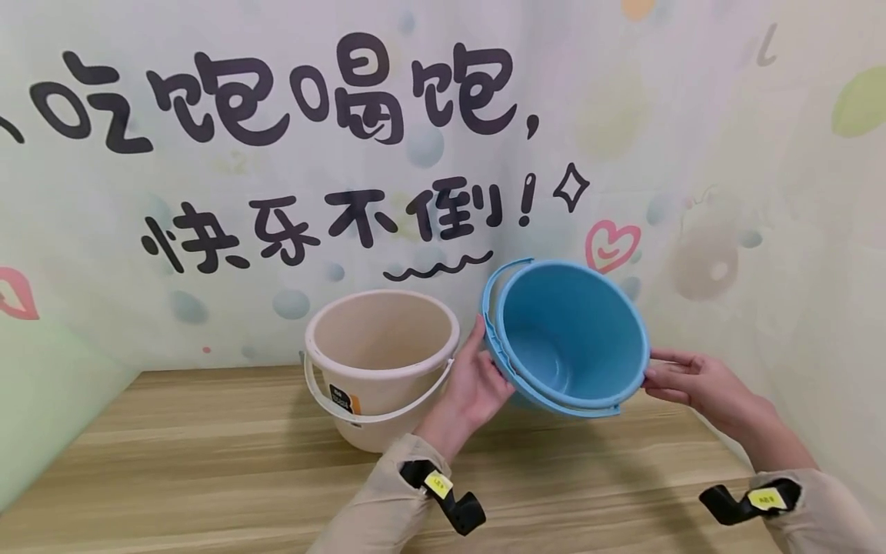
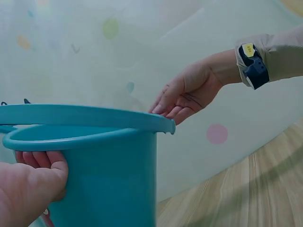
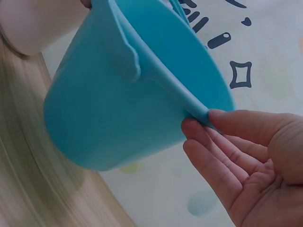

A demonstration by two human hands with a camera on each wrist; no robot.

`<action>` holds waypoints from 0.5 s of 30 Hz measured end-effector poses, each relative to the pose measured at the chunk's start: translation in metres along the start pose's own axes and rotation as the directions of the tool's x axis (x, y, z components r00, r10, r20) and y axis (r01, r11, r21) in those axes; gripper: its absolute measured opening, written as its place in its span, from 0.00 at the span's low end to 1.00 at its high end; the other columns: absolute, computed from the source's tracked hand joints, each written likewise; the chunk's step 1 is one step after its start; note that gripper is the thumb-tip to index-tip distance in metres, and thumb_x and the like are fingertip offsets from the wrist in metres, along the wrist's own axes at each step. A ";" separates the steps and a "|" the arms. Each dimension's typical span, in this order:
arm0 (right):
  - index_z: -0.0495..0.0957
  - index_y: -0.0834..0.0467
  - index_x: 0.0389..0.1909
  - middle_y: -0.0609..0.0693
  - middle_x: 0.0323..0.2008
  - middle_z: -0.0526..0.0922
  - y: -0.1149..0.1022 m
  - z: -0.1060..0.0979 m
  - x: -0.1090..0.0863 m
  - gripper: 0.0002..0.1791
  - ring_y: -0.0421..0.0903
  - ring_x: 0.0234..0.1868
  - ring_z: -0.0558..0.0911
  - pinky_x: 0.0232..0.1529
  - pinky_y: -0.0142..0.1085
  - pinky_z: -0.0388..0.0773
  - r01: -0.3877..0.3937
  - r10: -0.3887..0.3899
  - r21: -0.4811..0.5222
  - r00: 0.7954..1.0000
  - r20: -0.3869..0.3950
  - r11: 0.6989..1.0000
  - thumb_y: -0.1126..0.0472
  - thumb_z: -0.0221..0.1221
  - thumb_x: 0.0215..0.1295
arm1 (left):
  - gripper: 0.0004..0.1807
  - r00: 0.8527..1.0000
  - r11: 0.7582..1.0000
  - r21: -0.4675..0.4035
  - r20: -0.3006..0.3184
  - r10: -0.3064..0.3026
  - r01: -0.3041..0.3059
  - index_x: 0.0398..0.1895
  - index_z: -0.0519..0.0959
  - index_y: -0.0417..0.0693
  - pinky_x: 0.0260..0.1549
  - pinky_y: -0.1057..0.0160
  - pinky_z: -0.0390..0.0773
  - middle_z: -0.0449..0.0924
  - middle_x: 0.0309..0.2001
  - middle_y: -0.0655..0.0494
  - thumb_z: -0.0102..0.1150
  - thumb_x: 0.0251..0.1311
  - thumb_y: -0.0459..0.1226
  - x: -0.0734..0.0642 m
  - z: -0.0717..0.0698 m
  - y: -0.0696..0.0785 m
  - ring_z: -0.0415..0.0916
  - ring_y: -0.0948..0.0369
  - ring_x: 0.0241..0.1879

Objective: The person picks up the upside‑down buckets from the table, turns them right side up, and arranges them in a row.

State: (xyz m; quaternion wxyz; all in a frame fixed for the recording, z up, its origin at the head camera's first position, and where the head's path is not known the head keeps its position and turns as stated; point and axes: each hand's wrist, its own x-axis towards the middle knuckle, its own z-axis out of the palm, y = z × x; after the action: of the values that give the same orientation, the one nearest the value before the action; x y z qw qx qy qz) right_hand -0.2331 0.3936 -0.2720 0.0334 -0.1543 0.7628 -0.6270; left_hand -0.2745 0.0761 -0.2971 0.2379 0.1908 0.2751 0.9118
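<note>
A blue bucket (image 1: 574,331) is held up off the wooden table, tilted so that its mouth faces the head camera. Its blue handle (image 1: 494,338) lies down along the left side of the rim. My left hand (image 1: 474,385) grips the bucket's left side, with fingers under the rim in the left wrist view. On the opposite side my right hand (image 3: 251,161) pinches the rim between thumb and fingers. Just left of my left hand, a pale pink bucket (image 1: 381,369) stands upright on the table, its white handle hanging down in front.
The wooden table (image 1: 208,462) runs back to a wall cloth (image 1: 277,192) printed with large black characters and coloured shapes. The pale bucket has a dark label (image 1: 341,398) on its front. Black wrist straps (image 1: 443,492) sit over both sleeves.
</note>
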 end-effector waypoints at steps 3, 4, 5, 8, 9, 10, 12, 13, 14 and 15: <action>0.70 0.64 0.55 0.51 0.42 0.82 -0.001 0.001 0.005 0.16 0.48 0.42 0.82 0.41 0.37 0.77 0.008 -0.009 -0.026 0.999 -0.032 1.000 0.68 0.49 0.67 | 0.40 1.000 1.000 0.015 -0.030 -0.007 0.008 0.68 0.54 0.44 0.57 0.59 0.61 0.59 0.64 0.45 0.41 0.61 0.61 0.003 0.000 0.001 0.58 0.52 0.61; 0.70 0.64 0.55 0.50 0.42 0.82 -0.001 0.000 0.006 0.16 0.47 0.41 0.82 0.41 0.36 0.77 0.011 -0.012 -0.026 0.999 -0.031 1.000 0.68 0.49 0.67 | 0.40 0.999 1.000 0.017 -0.044 -0.010 0.010 0.68 0.54 0.46 0.57 0.58 0.61 0.58 0.64 0.45 0.39 0.62 0.61 0.005 -0.001 0.001 0.58 0.51 0.61; 0.71 0.64 0.54 0.49 0.42 0.82 -0.001 -0.001 0.008 0.15 0.46 0.41 0.82 0.41 0.36 0.77 0.014 -0.015 -0.020 1.000 -0.026 1.000 0.68 0.48 0.68 | 0.39 0.998 1.000 0.015 -0.055 -0.011 0.011 0.69 0.52 0.48 0.58 0.57 0.60 0.57 0.64 0.44 0.37 0.62 0.62 0.006 -0.001 0.001 0.57 0.51 0.61; 0.77 0.56 0.49 0.48 0.42 0.82 -0.002 -0.005 0.012 0.14 0.45 0.41 0.82 0.41 0.35 0.77 0.018 -0.017 0.026 1.000 -0.004 1.000 0.68 0.47 0.68 | 0.37 0.994 0.999 -0.019 -0.110 -0.028 0.026 0.70 0.52 0.53 0.59 0.56 0.59 0.56 0.64 0.42 0.34 0.63 0.62 0.008 -0.001 0.000 0.56 0.50 0.61; 0.78 0.53 0.47 0.48 0.42 0.82 -0.002 -0.007 0.014 0.15 0.45 0.41 0.82 0.41 0.34 0.76 0.020 -0.020 0.049 1.000 0.010 0.999 0.68 0.46 0.69 | 0.37 0.992 0.999 -0.027 -0.124 -0.035 0.032 0.70 0.52 0.53 0.59 0.56 0.59 0.57 0.64 0.42 0.33 0.63 0.62 0.009 0.000 0.000 0.57 0.51 0.60; 0.79 0.51 0.45 0.48 0.42 0.82 -0.002 -0.008 0.016 0.16 0.44 0.42 0.82 0.41 0.34 0.76 0.019 -0.021 0.074 1.000 0.022 0.997 0.69 0.45 0.69 | 0.37 0.990 0.998 -0.041 -0.135 -0.044 0.039 0.70 0.52 0.53 0.58 0.57 0.59 0.57 0.64 0.42 0.33 0.63 0.62 0.009 0.000 -0.001 0.57 0.51 0.60; 0.79 0.50 0.44 0.49 0.42 0.82 -0.002 -0.011 0.019 0.16 0.44 0.42 0.82 0.41 0.34 0.76 0.016 -0.021 0.108 0.999 0.043 0.994 0.69 0.45 0.69 | 0.37 0.986 0.997 -0.067 -0.156 -0.054 0.044 0.69 0.54 0.53 0.57 0.58 0.61 0.58 0.63 0.43 0.33 0.63 0.62 0.010 0.000 -0.002 0.58 0.52 0.59; 0.79 0.51 0.44 0.49 0.43 0.82 -0.002 -0.011 0.021 0.16 0.44 0.42 0.82 0.41 0.35 0.76 0.014 -0.021 0.121 0.998 0.051 0.993 0.69 0.44 0.69 | 0.37 0.985 0.996 -0.073 -0.161 -0.056 0.045 0.69 0.54 0.53 0.57 0.59 0.62 0.58 0.62 0.43 0.33 0.63 0.62 0.010 0.000 -0.002 0.58 0.52 0.58; 0.79 0.52 0.45 0.49 0.43 0.82 -0.002 -0.012 0.023 0.16 0.45 0.42 0.82 0.41 0.35 0.76 0.011 -0.019 0.129 0.998 0.057 0.992 0.69 0.44 0.69 | 0.37 0.985 0.996 -0.076 -0.164 -0.058 0.046 0.69 0.54 0.53 0.56 0.59 0.62 0.58 0.62 0.44 0.33 0.63 0.62 0.010 -0.001 -0.002 0.59 0.53 0.58; 0.79 0.53 0.46 0.49 0.43 0.82 -0.002 -0.012 0.024 0.15 0.45 0.42 0.81 0.41 0.35 0.76 0.007 -0.015 0.132 0.998 0.061 0.991 0.68 0.45 0.69 | 0.37 0.984 0.996 -0.080 -0.170 -0.058 0.045 0.69 0.53 0.53 0.56 0.59 0.63 0.58 0.62 0.44 0.34 0.62 0.63 0.011 -0.001 -0.003 0.59 0.53 0.57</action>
State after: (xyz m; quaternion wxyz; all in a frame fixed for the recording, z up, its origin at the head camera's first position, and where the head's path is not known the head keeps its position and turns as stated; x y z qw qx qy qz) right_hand -0.2587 0.3982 -0.2636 0.0637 -0.1753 0.7174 -0.6713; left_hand -0.2828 0.0834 -0.2969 0.2439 0.0951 0.2646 0.9281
